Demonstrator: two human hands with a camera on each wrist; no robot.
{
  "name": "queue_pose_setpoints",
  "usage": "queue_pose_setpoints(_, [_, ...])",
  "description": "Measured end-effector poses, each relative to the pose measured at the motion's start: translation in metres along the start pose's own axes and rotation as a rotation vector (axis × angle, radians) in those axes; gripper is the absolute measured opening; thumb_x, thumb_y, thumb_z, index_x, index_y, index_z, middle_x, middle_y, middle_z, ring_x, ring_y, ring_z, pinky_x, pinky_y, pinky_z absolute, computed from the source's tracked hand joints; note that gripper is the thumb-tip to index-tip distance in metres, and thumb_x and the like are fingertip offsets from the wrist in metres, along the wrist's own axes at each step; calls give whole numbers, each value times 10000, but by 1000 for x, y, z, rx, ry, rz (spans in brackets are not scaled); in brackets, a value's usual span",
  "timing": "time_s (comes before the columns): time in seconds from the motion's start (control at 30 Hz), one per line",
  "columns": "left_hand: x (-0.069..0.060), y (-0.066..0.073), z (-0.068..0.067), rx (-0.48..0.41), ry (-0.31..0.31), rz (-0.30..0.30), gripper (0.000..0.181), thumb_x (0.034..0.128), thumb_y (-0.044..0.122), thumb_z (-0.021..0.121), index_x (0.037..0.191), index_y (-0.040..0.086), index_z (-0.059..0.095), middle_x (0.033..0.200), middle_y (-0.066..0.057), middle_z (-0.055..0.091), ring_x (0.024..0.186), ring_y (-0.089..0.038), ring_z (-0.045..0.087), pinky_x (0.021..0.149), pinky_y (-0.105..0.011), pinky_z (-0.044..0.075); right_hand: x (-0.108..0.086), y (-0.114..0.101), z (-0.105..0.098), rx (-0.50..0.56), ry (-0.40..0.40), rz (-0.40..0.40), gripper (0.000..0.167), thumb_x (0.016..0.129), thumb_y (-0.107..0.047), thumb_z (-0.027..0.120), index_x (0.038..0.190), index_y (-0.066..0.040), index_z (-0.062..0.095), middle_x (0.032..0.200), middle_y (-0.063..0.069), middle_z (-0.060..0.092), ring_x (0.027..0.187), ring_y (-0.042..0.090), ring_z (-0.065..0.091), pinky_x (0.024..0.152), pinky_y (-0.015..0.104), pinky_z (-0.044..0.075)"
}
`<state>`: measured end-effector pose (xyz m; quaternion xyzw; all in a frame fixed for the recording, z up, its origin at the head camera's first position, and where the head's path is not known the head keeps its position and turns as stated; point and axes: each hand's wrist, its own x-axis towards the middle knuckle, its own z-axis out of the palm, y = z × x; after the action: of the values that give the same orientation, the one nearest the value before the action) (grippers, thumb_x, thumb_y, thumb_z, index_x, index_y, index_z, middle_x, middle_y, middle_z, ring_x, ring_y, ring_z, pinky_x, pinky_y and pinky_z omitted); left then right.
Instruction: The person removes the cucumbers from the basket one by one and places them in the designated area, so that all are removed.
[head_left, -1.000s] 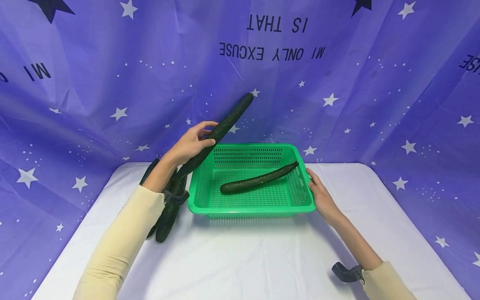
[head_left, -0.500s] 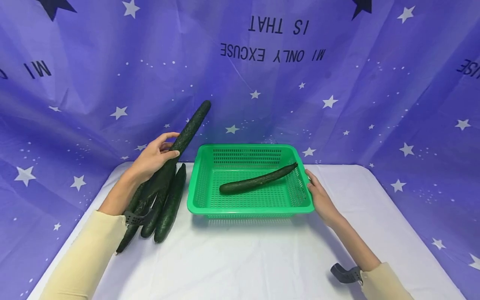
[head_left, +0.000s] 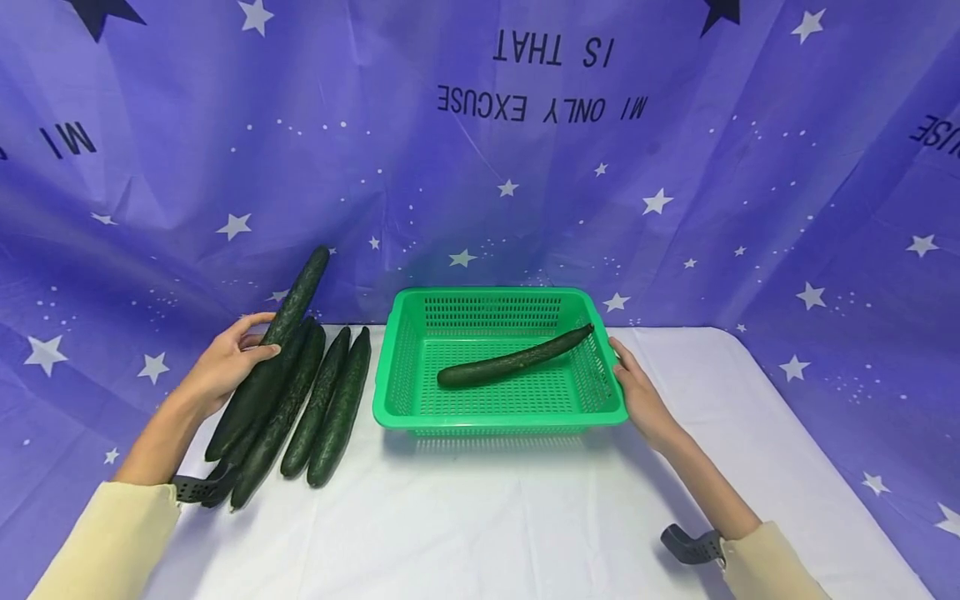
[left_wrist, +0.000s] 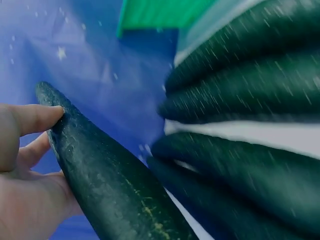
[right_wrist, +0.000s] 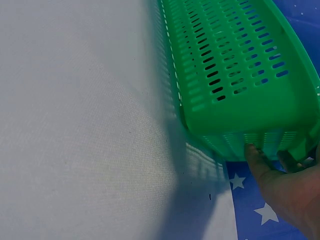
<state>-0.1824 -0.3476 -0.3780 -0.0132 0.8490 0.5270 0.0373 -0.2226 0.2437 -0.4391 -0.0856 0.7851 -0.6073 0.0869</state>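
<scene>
My left hand (head_left: 225,362) grips a long dark green cucumber (head_left: 303,283), thumb on one side and fingers on the other. It is held slantwise over the left end of a row of several cucumbers (head_left: 341,425) on the table. The left wrist view shows the thumb and fingers around the held cucumber (left_wrist: 115,180), beside the blurred row. My right hand (head_left: 643,398) holds the right end of a green perforated plastic basket (head_left: 495,421). In the right wrist view its fingertips touch the basket's outer end wall (right_wrist: 230,142). One cucumber (head_left: 510,365) lies slantwise inside the basket.
A white cloth (head_left: 480,517) covers the table. Behind and at the sides hangs a purple star-printed curtain (head_left: 570,225), close to the basket's back. Both wrists carry dark straps, the right one (head_left: 692,546) with a part sticking out.
My left hand has moved left and down with the cucumber, from beside the basket to over the row. The cucumbers on the table are less covered. The right hand and basket stay in place.
</scene>
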Motion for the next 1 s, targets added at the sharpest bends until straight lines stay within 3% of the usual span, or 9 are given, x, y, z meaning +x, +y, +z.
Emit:
queue_pose_setpoints(0.07, [-3, -10, -6, 5, 4, -29, 677, 1059, 191, 498, 1588, 16, 114, 1538, -395, 139, 1398, -550, 179, 1044, -659, 273, 0, 0, 0, 3, -2, -1, 541, 1113, -255, 215, 1626, -252, 43, 1649, 130, 82, 1318, 365, 345, 989, 364, 369])
queue_pose_setpoints(0.2, [-10, -28, -16, 17, 6, -88, 679, 1064, 208, 484, 1580, -3, 97, 1497, -423, 188, 1318, -520, 320, 935, -476, 451, 0, 0, 0, 6, -5, -3, 541, 1113, -257, 214, 1626, -237, 41, 1649, 123, 84, 1334, 357, 328, 987, 340, 363])
queue_pose_setpoints(0.3, [-13, -40, -19, 14, 5, -124, 670, 1058, 188, 486, 1562, -31, 102, 1391, -399, 353, 1117, -359, 532, 757, -327, 506, 0, 0, 0, 3, -3, -4, 542, 1113, -252, 213, 1626, -224, 42, 1649, 121, 87, 1328, 360, 335, 992, 349, 360])
queue_pose_setpoints(0.4, [-15, -52, -21, 13, -9, -154, 666, 1050, 153, 484, 1545, -65, 95, 1348, -395, 393, 1081, -351, 555, 814, -414, 513, 0, 0, 0, 1, 0, -2, 541, 1112, -250, 212, 1626, -230, 44, 1647, 125, 92, 1306, 362, 356, 990, 354, 362])
queue_pose_setpoints(0.47, [-17, -59, -22, 10, -22, -177, 669, 1043, 127, 485, 1542, -74, 87, 1404, -428, 315, 1195, -463, 479, 937, -538, 450, 0, 0, 0, 1, 3, 0, 541, 1112, -250, 214, 1626, -238, 48, 1646, 127, 96, 1290, 360, 370, 981, 345, 367])
queue_pose_setpoints(0.57, [-19, -68, -23, 33, -36, -200, 668, 1040, 121, 483, 1535, -93, 89, 1449, -447, 187, 1219, -500, 408, 946, -540, 421, -1, 1, 0, 6, 1, 3, 540, 1112, -250, 212, 1626, -248, 46, 1646, 126, 93, 1279, 354, 377, 962, 313, 383])
queue_pose_setpoints(0.73, [-20, -79, -21, -28, -36, -235, 646, 1024, 87, 482, 1515, -92, 102, 1199, -346, 455, 843, -219, 614, 706, -388, 547, -1, 1, 1, 16, -4, 0, 539, 1113, -249, 214, 1626, -255, 49, 1646, 123, 88, 1295, 355, 362, 950, 282, 386])
queue_pose_setpoints(0.83, [-20, -82, -20, -15, -31, -244, 655, 1020, 97, 492, 1508, -107, 106, 1282, -384, 381, 824, -143, 572, 691, -338, 531, -1, 1, 1, 13, -6, -5, 541, 1113, -250, 217, 1626, -240, 46, 1646, 123, 85, 1312, 349, 344, 961, 281, 371])
queue_pose_setpoints(1.0, [-18, -82, -16, 7, -25, -236, 652, 1015, 93, 485, 1498, -130, 108, 1424, -438, 155, 864, -175, 559, 705, -334, 520, 1, 0, 0, 17, -1, -6, 545, 1112, -246, 215, 1626, -201, 41, 1639, 135, 105, 1252, 346, 392, 932, 259, 403])
